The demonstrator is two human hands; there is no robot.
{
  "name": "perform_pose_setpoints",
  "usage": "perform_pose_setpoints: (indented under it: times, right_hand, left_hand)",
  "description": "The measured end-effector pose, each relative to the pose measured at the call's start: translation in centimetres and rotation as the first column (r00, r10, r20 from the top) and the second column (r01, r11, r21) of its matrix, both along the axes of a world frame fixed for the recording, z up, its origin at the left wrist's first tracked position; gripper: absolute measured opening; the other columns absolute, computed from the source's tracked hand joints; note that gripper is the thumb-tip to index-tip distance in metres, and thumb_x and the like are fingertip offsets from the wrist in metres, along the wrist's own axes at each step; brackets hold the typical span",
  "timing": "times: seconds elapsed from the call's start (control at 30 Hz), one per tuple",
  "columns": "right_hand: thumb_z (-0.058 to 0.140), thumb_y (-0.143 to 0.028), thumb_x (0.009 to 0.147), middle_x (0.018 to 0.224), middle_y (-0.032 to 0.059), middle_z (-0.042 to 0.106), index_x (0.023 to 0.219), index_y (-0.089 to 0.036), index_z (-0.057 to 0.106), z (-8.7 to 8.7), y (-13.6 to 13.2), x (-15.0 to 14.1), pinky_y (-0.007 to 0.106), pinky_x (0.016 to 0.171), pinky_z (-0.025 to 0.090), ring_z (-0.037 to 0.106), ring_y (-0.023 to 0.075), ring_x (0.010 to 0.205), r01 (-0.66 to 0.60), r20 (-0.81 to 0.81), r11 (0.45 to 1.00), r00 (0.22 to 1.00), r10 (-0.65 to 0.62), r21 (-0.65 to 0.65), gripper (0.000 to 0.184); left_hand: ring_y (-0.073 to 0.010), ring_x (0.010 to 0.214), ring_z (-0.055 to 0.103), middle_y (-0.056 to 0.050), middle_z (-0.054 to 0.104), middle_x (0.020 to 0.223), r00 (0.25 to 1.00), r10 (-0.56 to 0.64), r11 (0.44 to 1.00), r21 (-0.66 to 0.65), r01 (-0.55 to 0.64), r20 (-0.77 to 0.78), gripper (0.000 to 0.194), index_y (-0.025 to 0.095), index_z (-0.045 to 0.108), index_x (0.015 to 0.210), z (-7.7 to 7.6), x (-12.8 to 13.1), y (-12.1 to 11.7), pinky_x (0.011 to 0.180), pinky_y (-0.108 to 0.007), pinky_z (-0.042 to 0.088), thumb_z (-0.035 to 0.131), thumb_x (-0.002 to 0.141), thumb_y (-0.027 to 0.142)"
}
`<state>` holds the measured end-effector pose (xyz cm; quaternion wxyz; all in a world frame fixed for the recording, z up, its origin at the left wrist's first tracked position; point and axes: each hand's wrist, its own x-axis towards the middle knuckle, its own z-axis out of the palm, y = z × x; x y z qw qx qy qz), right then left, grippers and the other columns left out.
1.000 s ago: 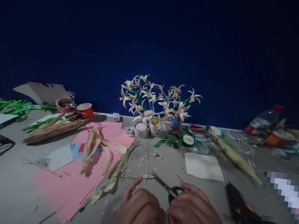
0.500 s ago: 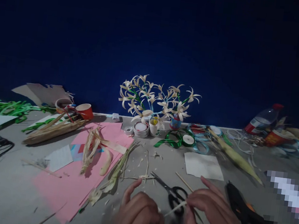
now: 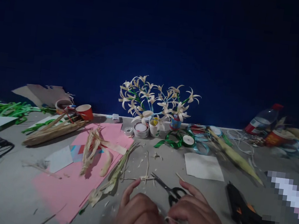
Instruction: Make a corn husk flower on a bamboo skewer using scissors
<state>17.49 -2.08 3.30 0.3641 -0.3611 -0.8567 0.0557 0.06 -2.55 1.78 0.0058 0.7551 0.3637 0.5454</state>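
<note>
Currently: Pinch Grip, Hazards and Surroundings

Grip state: the right hand (image 3: 198,220) pinches a thin, pale, curved strip of plant-like material (image 3: 171,219) between thumb and fingers. The left hand (image 3: 139,212) is curled just beside it; whether its fingers hold anything cannot be told. The strip lies at the right fingertips, near the lower edge of the view.

Caution: too firm a pull or twist could split the strip; too loose a pinch could drop it among the pale scraps. The black-handled metal scissors (image 3: 174,193), partly hidden by the right hand, could snag a knuckle. The black glue gun with an orange trigger (image 3: 241,208) could burn a straying wrist if hot; its temperature cannot be seen.

Surface: a matte grey tabletop (image 3: 5,199), littered with trimmings, bears overlapping pink paper sheets (image 3: 66,196) at left.

Room: dim. Cream flowers on green and blue stems (image 3: 151,97) stand before a plain dark blue wall (image 3: 159,29).
</note>
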Motion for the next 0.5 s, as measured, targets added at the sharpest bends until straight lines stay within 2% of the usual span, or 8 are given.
perform_pose_setpoints:
  times: [0.1,0.2,0.3,0.37,0.43,0.47,0.5]
  right_hand:
    - [0.057,-0.004,0.080,0.064,-0.0051,0.067,0.083,-0.022,0.055,-0.4,-0.1,-0.1,0.043,0.104,0.047,0.064,0.0124,0.059,0.032,-0.011,0.998,0.999,-0.031,0.055,0.018]
    - [0.055,-0.005,0.080,0.064,-0.0047,0.067,0.083,-0.023,0.054,-0.6,0.0,0.1,0.042,0.100,0.051,0.066,0.0138,0.058,0.116,-0.079,0.987,0.991,-0.108,0.109,0.018]
    - [0.054,-0.007,0.080,0.069,-0.0028,0.070,0.085,-0.025,0.055,-0.6,-0.1,1.2,0.041,0.098,0.052,0.072,0.0187,0.070,0.204,-0.139,0.975,0.972,-0.190,0.091,0.018]
    - [0.056,-0.009,0.079,0.081,-0.0007,0.073,0.092,-0.026,0.059,-0.4,-0.2,2.3,0.040,0.099,0.051,0.072,0.0229,0.091,0.202,-0.165,0.979,0.966,-0.201,-0.008,0.022]
    - [0.055,-0.015,0.080,0.097,0.0008,0.074,0.102,-0.028,0.062,0.0,-0.4,3.0,0.036,0.097,0.050,0.067,0.0250,0.107,0.095,-0.226,0.971,0.963,-0.146,-0.221,0.027]
    - [0.053,-0.020,0.081,0.102,0.0014,0.073,0.107,-0.029,0.062,0.3,-0.5,3.2,0.035,0.094,0.051,0.065,0.0253,0.108,0.009,-0.275,0.936,0.955,-0.113,-0.353,0.028]
    - [0.050,-0.026,0.083,0.103,0.0021,0.072,0.108,-0.029,0.062,0.7,-0.5,3.1,0.035,0.091,0.051,0.065,0.0253,0.105,-0.086,-0.328,0.873,0.941,-0.088,-0.480,0.028]
  left_hand:
    - [-0.0084,0.052,0.056,0.006,0.059,0.060,0.996,0.020,1.000,0.003,-0.020,0.085,0.027,0.020,0.050,0.067,-0.1,0.4,-0.1,0.098,-0.047,0.045,0.056,0.071,-0.006]
    - [-0.0079,0.051,0.055,0.007,0.058,0.059,0.995,0.025,1.000,0.012,-0.026,0.094,0.027,0.020,0.051,0.068,0.0,0.7,-0.1,0.099,-0.046,0.045,0.054,0.072,-0.006]
    - [-0.0092,0.052,0.058,0.007,0.060,0.058,0.998,0.047,0.998,0.045,-0.049,0.052,0.028,0.022,0.052,0.071,0.0,0.4,-0.1,0.098,-0.046,0.045,0.053,0.072,-0.006]
    - [-0.0111,0.056,0.062,0.006,0.063,0.059,0.996,0.084,0.993,0.082,-0.084,0.000,0.029,0.023,0.055,0.076,-0.2,-0.2,-0.1,0.102,-0.046,0.042,0.053,0.075,-0.006]
    - [-0.0126,0.060,0.066,0.006,0.069,0.062,0.995,0.080,0.990,0.117,-0.072,-0.064,0.029,0.024,0.059,0.082,-0.4,-1.1,0.0,0.107,-0.047,0.038,0.054,0.079,-0.004]
    - [-0.0132,0.062,0.067,0.005,0.072,0.065,0.993,0.051,0.991,0.126,-0.038,-0.104,0.028,0.025,0.062,0.085,-0.5,-1.5,0.1,0.110,-0.047,0.035,0.056,0.080,-0.002]
    - [-0.0136,0.064,0.069,0.005,0.074,0.068,0.990,0.016,0.992,0.129,0.002,-0.140,0.026,0.025,0.064,0.087,-0.7,-2.0,0.1,0.113,-0.047,0.033,0.059,0.081,0.000]
